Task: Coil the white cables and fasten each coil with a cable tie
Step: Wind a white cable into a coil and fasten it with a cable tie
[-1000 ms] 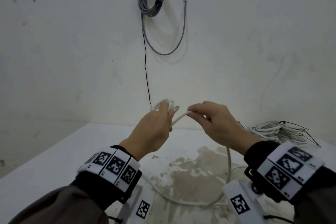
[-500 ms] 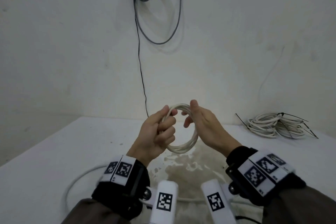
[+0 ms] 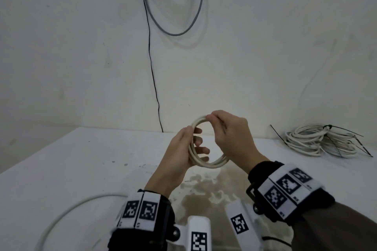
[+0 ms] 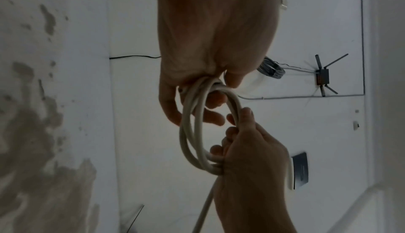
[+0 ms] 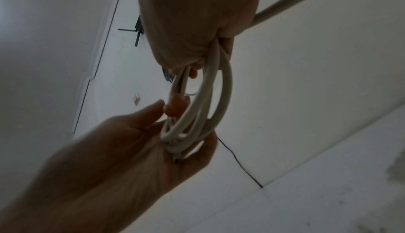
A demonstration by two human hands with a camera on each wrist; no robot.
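Observation:
I hold a small coil of white cable [image 3: 212,166] upright in the air above the white table [image 3: 81,159]. My left hand [image 3: 195,139] grips the coil's left side, fingers curled through the ring. My right hand [image 3: 214,120] pinches the top of the coil, and the ring's right side passes behind its palm. In the left wrist view the coil [image 4: 192,132] shows about three turns, and a free tail [image 4: 203,210] runs out past my right hand [image 4: 252,167]. The rest of the cable [image 3: 61,216] lies in a wide curve on the table at the near left.
Coiled white cables [image 3: 318,140] with black ties lie at the table's back right. A grey cable [image 3: 173,32] and a thin black wire [image 3: 153,77] hang down the wall behind. A brown stain [image 3: 204,195] marks the table under my hands.
One second ago my right hand was drawing a strand to the left hand. The strand now lies as another turn on the coil, and my right hand has moved up to pinch the top.

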